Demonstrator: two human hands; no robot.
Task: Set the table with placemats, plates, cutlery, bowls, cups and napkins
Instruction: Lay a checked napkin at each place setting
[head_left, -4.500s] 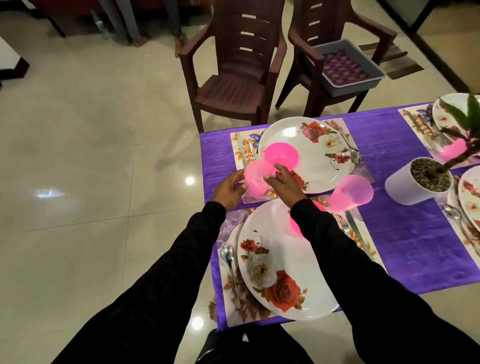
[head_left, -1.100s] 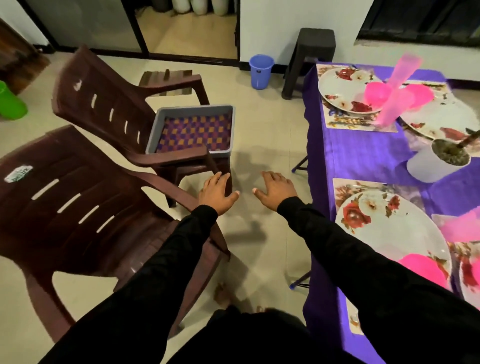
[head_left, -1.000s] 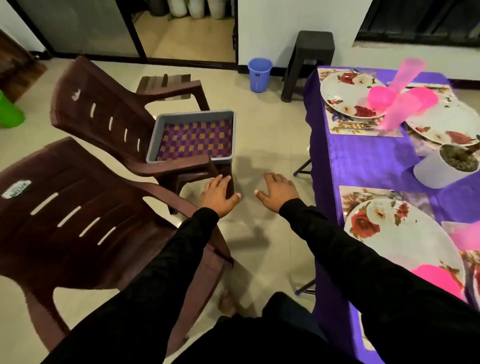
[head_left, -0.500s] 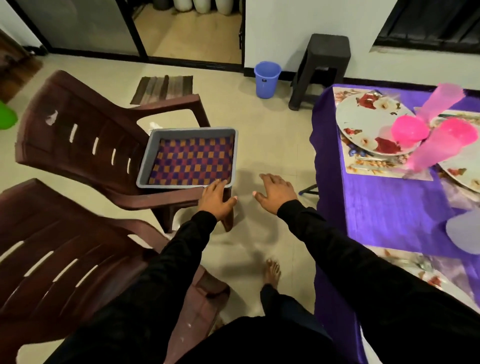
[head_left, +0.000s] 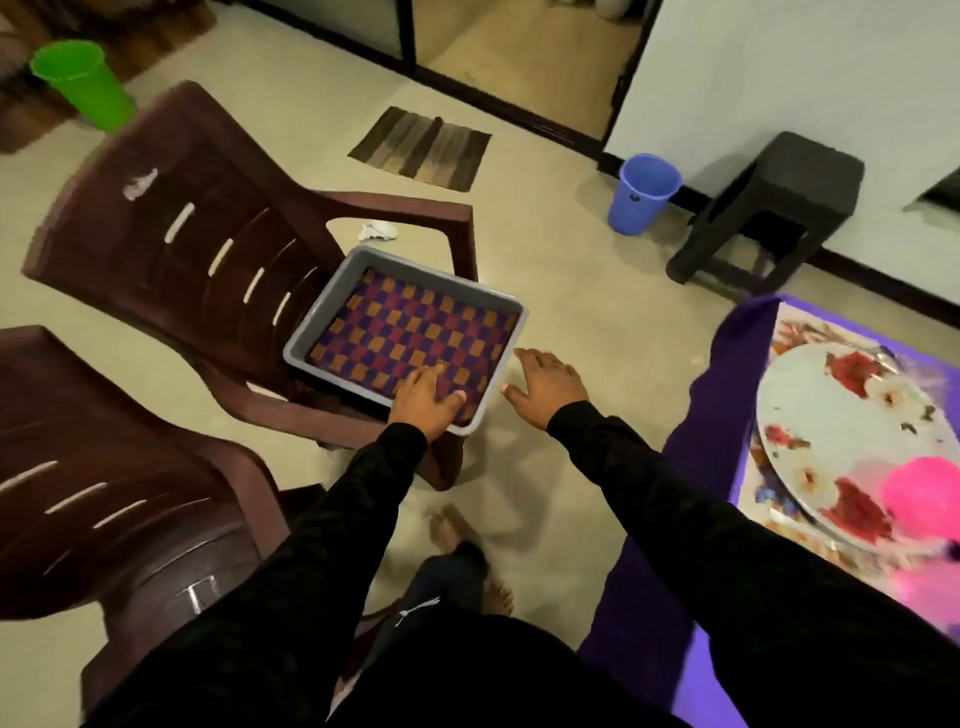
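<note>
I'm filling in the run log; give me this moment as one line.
stage: fetching napkins | left hand: flat on checkered cloth in grey tray on chair | right hand: open beside tray, holding nothing

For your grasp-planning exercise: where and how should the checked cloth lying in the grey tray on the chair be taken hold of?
Probably pinch the checked cloth at its near edge, coming from above. It lies flat, walled in by the grey tray, so a side approach is blocked. The left hand already rests there; the right hand hovers outside the rim.
</note>
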